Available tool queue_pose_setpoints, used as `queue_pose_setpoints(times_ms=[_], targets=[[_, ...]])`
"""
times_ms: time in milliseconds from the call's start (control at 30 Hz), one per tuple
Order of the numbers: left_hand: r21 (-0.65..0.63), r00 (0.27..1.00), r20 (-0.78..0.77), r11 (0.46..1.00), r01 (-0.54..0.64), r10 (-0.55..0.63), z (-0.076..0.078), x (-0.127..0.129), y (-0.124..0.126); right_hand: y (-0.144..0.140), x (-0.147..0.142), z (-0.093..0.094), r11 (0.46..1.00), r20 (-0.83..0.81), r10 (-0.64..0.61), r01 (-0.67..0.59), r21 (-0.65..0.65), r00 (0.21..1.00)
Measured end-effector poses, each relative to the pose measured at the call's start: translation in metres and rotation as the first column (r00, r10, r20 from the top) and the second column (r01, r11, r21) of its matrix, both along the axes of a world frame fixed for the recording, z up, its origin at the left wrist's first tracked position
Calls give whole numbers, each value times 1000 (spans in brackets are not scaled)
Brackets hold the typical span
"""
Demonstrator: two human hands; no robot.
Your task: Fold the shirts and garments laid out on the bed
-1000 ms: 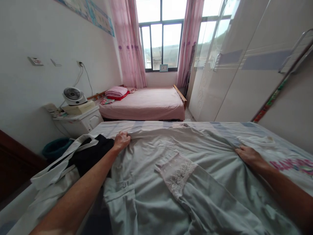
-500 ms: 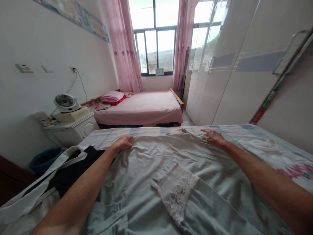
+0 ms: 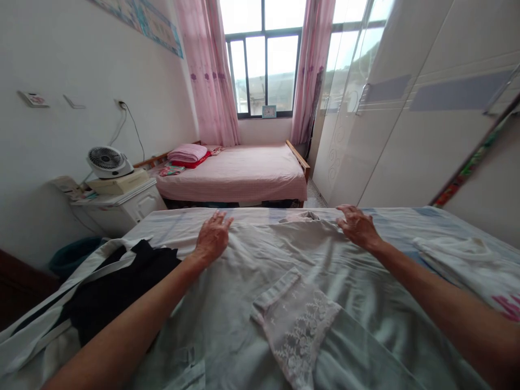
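Observation:
A pale grey-green garment (image 3: 239, 281) with soft wrinkles is spread over the near bed. A white lace panel (image 3: 300, 325) shows at its middle. My left hand (image 3: 213, 235) lies at the garment's far left corner, palm down, fingers stretched out and apart. At the far right corner is my right hand (image 3: 357, 226), its thumb beside the cloth edge and its fingers extended beyond it; it looks open. Between the hands, a small crumpled bit of pale fabric (image 3: 303, 216) sticks out past the far edge.
Black and white clothing (image 3: 122, 281) lies left of my left forearm. A white shirt with pink lettering (image 3: 467, 260) is on the right. Past the near bed stand a pink-covered bed (image 3: 244, 173), a bedside cabinet (image 3: 130, 208) with a fan (image 3: 109, 161), and a tall wardrobe (image 3: 390, 135).
My left hand has shifted slightly right and forward, and its fingers have spread from the cloth edge. The right hand's fingers are lifted a little. The view has tilted slightly.

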State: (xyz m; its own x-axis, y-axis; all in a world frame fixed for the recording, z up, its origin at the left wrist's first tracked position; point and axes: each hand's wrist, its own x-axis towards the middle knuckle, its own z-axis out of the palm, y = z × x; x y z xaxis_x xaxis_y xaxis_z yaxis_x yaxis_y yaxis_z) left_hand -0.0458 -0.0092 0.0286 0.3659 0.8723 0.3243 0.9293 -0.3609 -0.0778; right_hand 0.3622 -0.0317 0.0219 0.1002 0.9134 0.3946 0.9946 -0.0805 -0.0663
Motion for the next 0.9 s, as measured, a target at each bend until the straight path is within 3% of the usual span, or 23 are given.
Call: queue_pose_setpoints(times_ms=[33, 100, 167, 300, 433, 533, 700, 800, 900], targets=[[-28, 991, 20, 991, 132, -131, -1, 6, -9, -3, -9, -3, 998, 15, 65, -65, 24, 998], [-114, 927, 63, 920, 375, -370, -7, 14, -28, -10, -27, -11, 983, 63, 183, -184, 3, 981], [-216, 894, 89, 868, 448, -439, -18, 18, -43, -15, -40, -24, 964, 72, 247, -238, -117, 966], [-339, 971, 72, 909, 240, -230, -37, 11, -50, -16, -44, -44, 938, 3, 192, -182, -296, 981], [-320, 999, 37, 947, -1, 14, -38, -4, -36, -12, -38, -47, 939, -1, 192, -184, -291, 981], [-337, 978, 18, 922, -188, 206, -35, -20, -26, -12, -37, -46, 942, -14, 189, -186, -279, 982], [-271, 942, 66, 915, -299, 328, -23, -46, -12, -13, -38, -47, 943, -37, 201, -204, -264, 979], [-261, 869, 114, 859, -441, 481, -11, -61, -7, -12, -37, -50, 947, -40, 209, -213, -241, 977], [-355, 872, 140, 847, -397, 468, -4, -73, -7, -11, -35, -53, 951, -38, 216, -219, -216, 976]])
